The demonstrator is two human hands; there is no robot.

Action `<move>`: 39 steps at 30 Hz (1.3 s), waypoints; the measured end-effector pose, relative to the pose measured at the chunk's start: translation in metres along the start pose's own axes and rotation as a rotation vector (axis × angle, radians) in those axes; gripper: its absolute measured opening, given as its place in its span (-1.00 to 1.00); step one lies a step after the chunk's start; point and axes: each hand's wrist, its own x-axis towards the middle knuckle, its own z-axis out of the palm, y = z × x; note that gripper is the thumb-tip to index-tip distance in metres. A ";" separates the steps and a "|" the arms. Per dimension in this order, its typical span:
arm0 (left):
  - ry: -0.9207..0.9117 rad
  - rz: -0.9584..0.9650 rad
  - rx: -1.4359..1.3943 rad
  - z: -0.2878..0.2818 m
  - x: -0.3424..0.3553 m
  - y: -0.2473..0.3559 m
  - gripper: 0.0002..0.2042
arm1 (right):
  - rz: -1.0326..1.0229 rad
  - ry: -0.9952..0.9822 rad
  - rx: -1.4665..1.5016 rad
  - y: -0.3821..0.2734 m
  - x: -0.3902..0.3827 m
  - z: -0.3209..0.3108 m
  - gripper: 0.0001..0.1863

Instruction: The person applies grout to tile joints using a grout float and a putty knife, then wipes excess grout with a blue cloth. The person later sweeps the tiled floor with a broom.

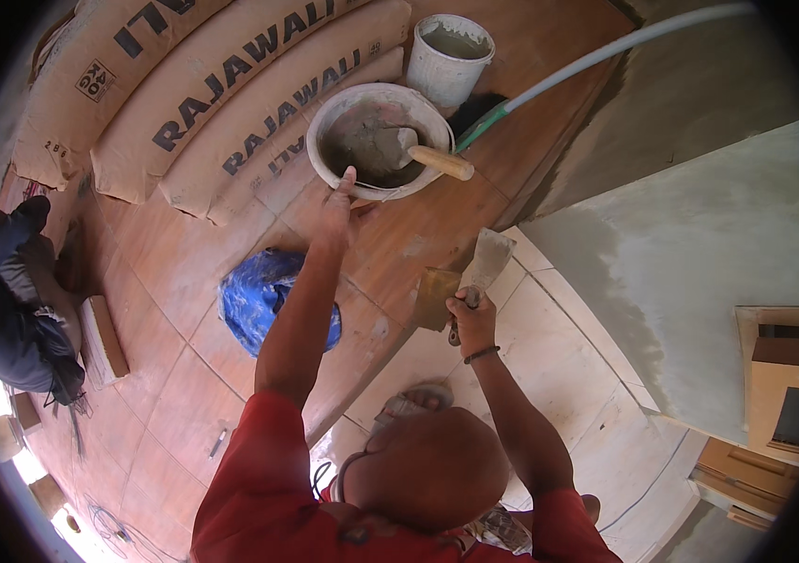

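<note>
**Mortar pan: steady the rim, keep the putty knife loaded flat**

The mortar pan (379, 139), a round grey-white bowl, sits on the reddish tiled floor (165, 310), and everything here is placed from it. The left hand (336, 208) reaches to its near rim; the thumb lies on the lip, and the fingers seem to curl under the edge, though I cannot tell how firmly they close. Inside the pan lies a heap of grey mortar with a trowel (418, 153) resting in it, its pale wooden handle sticking out over the rim on the side away from the left hand.

The right hand (472, 319) is nearer the person than the pan, well apart from it, with its fingers wrapped shut around the handle of a putty knife (488, 261), whose broad blade points back up toward the pan. Just beside that blade, a brownish flat piece stands on the floor.

To do this well, I judge that the left hand should grip the lip fully before pulling or tilting, since a pan with wet mix is heavy and could slip from a thumb hold. The knife is best kept blade-up and clear of the rim until the pan is still.

Beyond the pan stands a white bucket (449, 56), almost touching it. A pale hose (606, 56) runs away from the pan's far side. Stacked brown sacks (230, 103) lie against the pan, and a blue bag (263, 296) lies on the floor near the left forearm.
</note>
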 end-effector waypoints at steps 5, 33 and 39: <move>-0.244 -0.171 0.675 -0.062 -0.081 -0.056 -0.40 | 0.109 -0.038 0.152 0.003 0.008 0.042 -0.82; 0.079 0.585 2.098 -0.138 -0.025 0.005 -0.60 | -0.189 -0.122 -0.871 -0.036 -0.023 -0.130 -0.79; -0.138 0.487 1.002 -0.072 -0.102 -0.064 -0.52 | 0.561 -0.006 -1.188 0.035 -0.203 -0.307 -0.78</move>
